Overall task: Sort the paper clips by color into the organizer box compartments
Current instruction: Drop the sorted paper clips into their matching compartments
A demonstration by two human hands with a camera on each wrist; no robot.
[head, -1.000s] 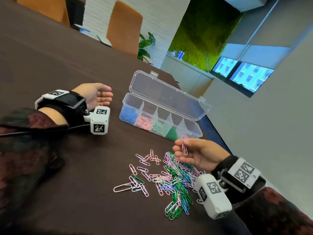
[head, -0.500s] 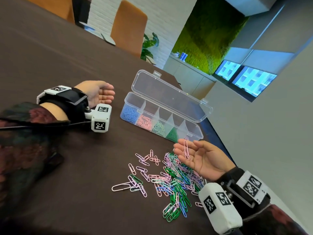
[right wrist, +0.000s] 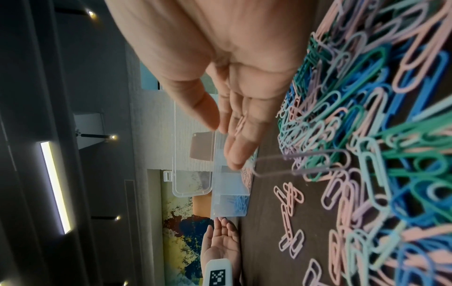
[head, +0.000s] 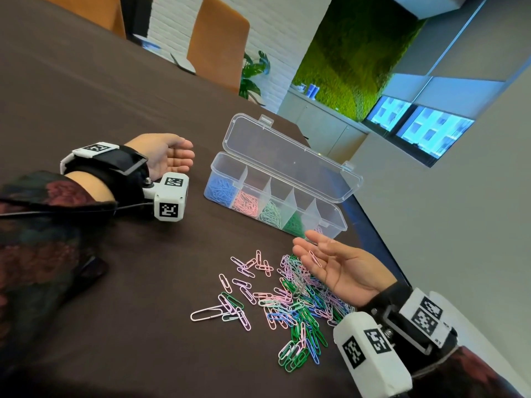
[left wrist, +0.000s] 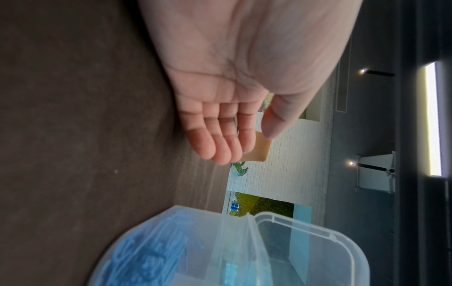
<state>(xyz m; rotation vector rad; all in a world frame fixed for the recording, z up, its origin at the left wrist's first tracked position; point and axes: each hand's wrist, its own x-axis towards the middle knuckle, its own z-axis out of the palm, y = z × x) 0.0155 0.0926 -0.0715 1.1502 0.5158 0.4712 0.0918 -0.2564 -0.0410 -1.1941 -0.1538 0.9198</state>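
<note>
The clear organizer box [head: 215, 165] stands with its lid [head: 287, 156] open; its compartments hold blue, pink, light green and dark green clips. A mixed pile of paper clips [head: 296, 308] lies in front of it. My right hand [head: 304, 244] hovers palm up between pile and box, fingers straight, with one pink clip [head: 315, 258] lying loose on them. The right wrist view shows that pink clip [right wrist: 240, 123] on the fingers of the right hand [right wrist: 227, 143], and a blurred lilac clip [right wrist: 300, 162] just below the fingertips. My left hand [head: 188, 153] rests on the table left of the box, empty.
A large pale clip [head: 207, 313] lies at the pile's left edge, with scattered pink clips [head: 258, 264] behind it. The dark table's edge [head: 370, 225] runs close behind the box and my right wrist. Orange chairs [head: 215, 41] stand at the far side.
My right hand has gone from pinching the pink clip to lying flat, palm up, with the clip on its fingers. The left hand has stayed where it was.
</note>
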